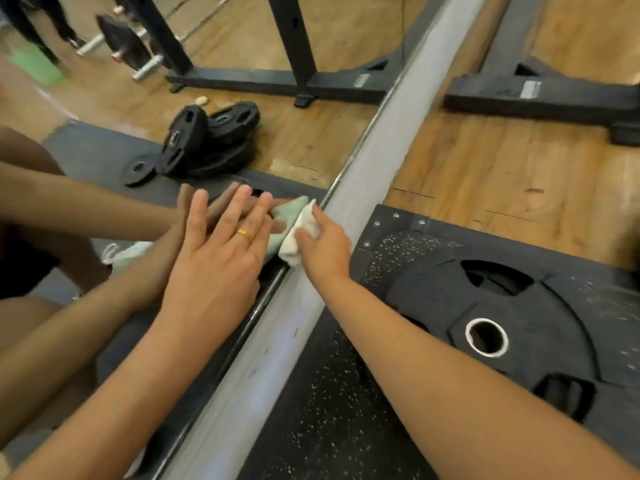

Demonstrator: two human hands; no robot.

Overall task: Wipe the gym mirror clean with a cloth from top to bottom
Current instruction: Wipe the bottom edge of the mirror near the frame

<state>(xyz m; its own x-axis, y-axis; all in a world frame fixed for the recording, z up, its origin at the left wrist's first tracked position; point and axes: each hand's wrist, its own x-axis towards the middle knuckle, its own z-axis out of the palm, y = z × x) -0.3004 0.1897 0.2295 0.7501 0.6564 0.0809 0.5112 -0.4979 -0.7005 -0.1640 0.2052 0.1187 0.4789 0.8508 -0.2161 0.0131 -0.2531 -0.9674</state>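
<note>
Hands first, as I see them on my feed: the left hand [214,258] lies flat on the mirror [329,140], fingers straight and spread, holding nothing. It wears a gold ring [243,234]. Its fingertips meet their own reflection low on the glass.

Just right of that hand is the cloth [292,245], a pale bunched wad pressed to the bottom edge of the mirror, where the glass meets the grey frame [363,168]. The cloth nearly touches the left hand's outer fingers, and its reflection sits just above it in the glass.

The right hand [325,247] grips the cloth from the right. Its fingers are curled round the wad and the index fingertip pokes out at the top. That forearm crosses the frame from the lower right.

Farther up in the glass I see reflected plates [207,140] stacked on a wood floor.

Right of the frame, a black speckled mat [311,410] lies under the right forearm. A large black plate [519,323] rests flat on it, well apart from the cloth. Beyond that, on the wood floor, stands a black rack base [540,98].
</note>
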